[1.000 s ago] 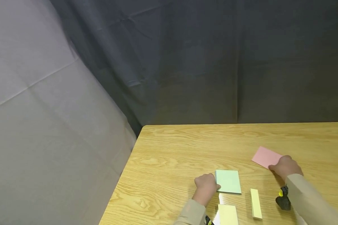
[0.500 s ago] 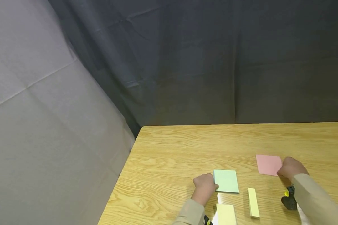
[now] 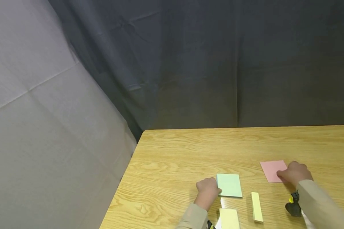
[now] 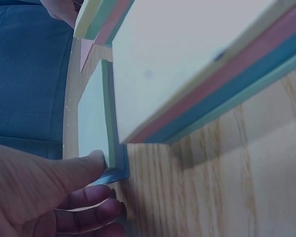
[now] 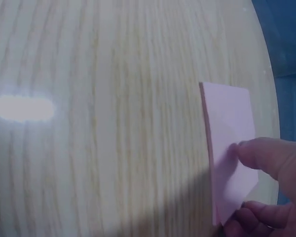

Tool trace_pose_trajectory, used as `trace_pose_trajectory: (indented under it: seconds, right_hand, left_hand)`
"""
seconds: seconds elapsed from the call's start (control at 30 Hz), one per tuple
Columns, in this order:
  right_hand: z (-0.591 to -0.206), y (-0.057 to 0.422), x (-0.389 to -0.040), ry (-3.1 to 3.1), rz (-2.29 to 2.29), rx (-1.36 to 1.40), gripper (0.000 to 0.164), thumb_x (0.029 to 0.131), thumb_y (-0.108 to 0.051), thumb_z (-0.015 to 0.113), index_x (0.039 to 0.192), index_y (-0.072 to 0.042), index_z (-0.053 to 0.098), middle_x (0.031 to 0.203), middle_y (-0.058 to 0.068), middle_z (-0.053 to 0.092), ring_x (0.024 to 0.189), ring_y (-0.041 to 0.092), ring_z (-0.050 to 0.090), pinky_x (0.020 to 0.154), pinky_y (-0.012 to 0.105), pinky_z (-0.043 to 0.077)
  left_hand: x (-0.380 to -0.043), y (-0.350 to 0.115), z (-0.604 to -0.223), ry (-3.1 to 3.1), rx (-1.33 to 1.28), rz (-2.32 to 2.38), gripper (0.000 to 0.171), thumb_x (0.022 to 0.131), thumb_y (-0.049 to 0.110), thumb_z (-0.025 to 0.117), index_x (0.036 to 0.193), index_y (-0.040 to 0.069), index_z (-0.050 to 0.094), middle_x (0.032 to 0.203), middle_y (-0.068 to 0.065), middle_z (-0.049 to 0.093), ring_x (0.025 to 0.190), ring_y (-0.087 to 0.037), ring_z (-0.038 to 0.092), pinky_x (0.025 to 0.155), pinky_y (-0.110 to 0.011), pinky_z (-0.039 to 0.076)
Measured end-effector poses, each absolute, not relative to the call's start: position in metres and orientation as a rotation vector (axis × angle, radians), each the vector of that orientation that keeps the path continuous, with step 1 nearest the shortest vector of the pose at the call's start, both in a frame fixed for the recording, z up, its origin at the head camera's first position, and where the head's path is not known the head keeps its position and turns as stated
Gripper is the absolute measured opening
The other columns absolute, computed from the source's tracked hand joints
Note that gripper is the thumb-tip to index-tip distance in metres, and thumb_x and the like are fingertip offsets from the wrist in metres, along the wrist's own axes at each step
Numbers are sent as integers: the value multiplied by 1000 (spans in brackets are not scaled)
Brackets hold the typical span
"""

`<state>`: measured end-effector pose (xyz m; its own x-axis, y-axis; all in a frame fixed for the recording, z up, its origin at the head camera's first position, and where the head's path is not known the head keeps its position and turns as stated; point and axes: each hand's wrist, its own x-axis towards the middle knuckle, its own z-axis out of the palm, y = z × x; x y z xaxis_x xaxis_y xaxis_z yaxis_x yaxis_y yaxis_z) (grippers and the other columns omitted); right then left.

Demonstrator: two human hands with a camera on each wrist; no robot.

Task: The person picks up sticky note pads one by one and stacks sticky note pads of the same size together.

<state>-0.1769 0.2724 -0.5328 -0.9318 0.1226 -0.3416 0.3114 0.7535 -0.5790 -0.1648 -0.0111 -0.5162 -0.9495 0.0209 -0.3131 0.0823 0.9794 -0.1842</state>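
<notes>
My left hand (image 3: 207,191) grips the left side of a square sticky note pad with a light green top (image 3: 230,185). In the left wrist view its thumb lies on the green pad (image 4: 92,118), which has a blue layer (image 4: 119,172) beneath, and the other fingers curl low beside it. Further right, my right hand (image 3: 296,173) holds the right side of a pink sticky note pad (image 3: 272,170). From the right wrist, the thumb rests on top of the pink pad (image 5: 232,116) while the fingers curl at its near edge.
Nearer the body lies a yellow-topped stack of sticky notes (image 3: 229,218), layered pink, blue and green below. A narrow yellow-topped stack (image 3: 256,206) lies to its right. The wooden table (image 3: 166,156) meets a dark cloth (image 3: 189,79) behind and a grey cloth (image 3: 60,143) at left.
The pink pad has turned from slanted to nearly square with the table, and it has come slightly nearer. My right hand has shifted with it. My left hand stays at the green pad.
</notes>
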Motion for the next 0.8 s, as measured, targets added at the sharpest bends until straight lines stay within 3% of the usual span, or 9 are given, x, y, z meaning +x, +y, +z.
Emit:
trace_pose_trajectory:
  seconds: [0.13, 0.2, 0.6, 0.8]
  right_hand:
    - [-535, 267, -179, 2689, -932, 422, 42, 74, -30, 63, 73, 10, 50, 74, 25, 43, 68, 33, 42, 53, 38, 38]
    - [-537, 267, -179, 2702, -933, 423, 46, 71, -28, 65, 79, 14, 49, 77, 28, 45, 69, 35, 44, 54, 39, 40]
    - [-540, 270, -180, 2638, -957, 431, 65, 72, -30, 70, 93, 23, 39, 79, 30, 49, 72, 37, 49, 60, 43, 42]
    - [-534, 269, -178, 2649, -908, 390, 57, 73, -29, 69, 88, 21, 48, 76, 26, 51, 70, 34, 48, 60, 42, 42]
  left_hand:
    - [-164, -11, -516, 2810, 80, -277, 42, 76, 56, 58, 77, 15, 63, 48, 6, 34, 42, -9, 30, 50, -23, 33]
    - [-164, -11, -516, 2810, 81, -274, 42, 75, 56, 59, 76, 15, 63, 48, 6, 35, 43, -9, 30, 50, -23, 34]
    - [-162, -11, -514, 2819, 83, -258, 41, 76, 55, 59, 70, 14, 60, 47, 5, 31, 42, -9, 27, 48, -23, 30]
    - [-161, -10, -514, 2816, 86, -250, 41, 76, 55, 59, 72, 14, 60, 47, 5, 32, 42, -9, 27, 48, -23, 30]
